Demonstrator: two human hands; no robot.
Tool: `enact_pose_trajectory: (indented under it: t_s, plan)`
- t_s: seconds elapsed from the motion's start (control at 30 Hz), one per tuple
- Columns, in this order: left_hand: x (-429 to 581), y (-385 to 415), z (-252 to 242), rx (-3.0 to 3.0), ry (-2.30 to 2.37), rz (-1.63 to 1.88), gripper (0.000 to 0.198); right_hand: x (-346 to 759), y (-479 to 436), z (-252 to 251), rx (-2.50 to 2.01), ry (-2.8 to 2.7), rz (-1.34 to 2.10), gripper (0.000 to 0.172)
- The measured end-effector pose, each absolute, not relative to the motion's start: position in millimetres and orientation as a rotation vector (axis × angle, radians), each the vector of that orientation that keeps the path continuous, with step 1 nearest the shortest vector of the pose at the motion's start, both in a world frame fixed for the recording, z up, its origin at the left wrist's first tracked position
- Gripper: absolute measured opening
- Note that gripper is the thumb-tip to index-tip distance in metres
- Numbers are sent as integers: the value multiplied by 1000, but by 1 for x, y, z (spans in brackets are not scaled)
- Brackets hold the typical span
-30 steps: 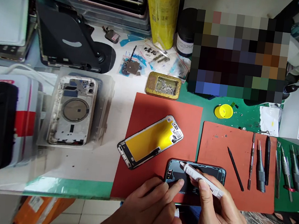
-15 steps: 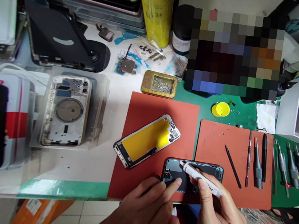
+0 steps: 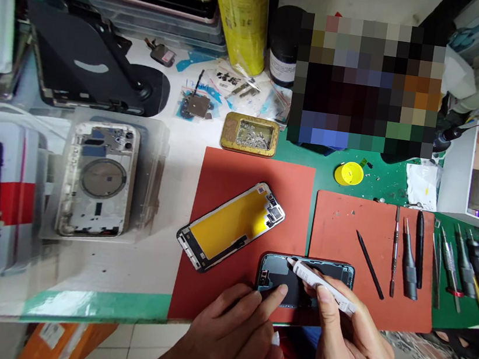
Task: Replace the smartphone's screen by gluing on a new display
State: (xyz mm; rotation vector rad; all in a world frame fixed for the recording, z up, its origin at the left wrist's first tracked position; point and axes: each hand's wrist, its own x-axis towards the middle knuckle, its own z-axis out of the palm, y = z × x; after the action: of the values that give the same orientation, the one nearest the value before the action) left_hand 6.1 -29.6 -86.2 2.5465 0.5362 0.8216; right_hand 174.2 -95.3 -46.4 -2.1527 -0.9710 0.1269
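A dark phone housing lies open side up at the front of the red mats. My right hand pinches a slim white tube, whose nozzle points left and meets the housing's upper edge near its left end. The index finger of my left hand reaches onto the inside of the housing, with the other fingers curled. A small white piece, like a cap, pokes out between that hand's fingers, mostly hidden. Behind and to the left, a phone screen lies tilted with its yellow back up.
Several tools, among them a black stick, lie on and beside the right mat. Farther back are a gold tin and a yellow cup. Another phone housing rests in a clear case at left.
The whole view has shifted, so the bench appears slightly farther left. Relative to the housing, the tube's nozzle has moved a little to the right along the upper edge. Both hands keep their holds.
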Motion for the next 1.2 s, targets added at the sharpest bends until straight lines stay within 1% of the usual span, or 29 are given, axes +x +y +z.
enact_pose_trajectory:
  t_s: [0.3, 0.47, 0.7, 0.9, 1.2]
  plan:
    - [6, -29, -86, 2549, 543, 829, 37, 173, -93, -46, -2158, -952, 112, 14]
    - [7, -28, -84, 2558, 543, 796, 31, 174, -94, -46, -2168, -931, 108, 15]
    - [8, -27, -83, 2553, 552, 831, 28, 174, -93, -45, -2147, -899, 112, 12]
    - [8, -26, -81, 2560, 560, 813, 35, 174, -94, -45, -2160, -877, 107, 14]
    - [8, -25, -79, 2545, 553, 804, 31, 175, -95, -44, -2183, -877, 90, 14]
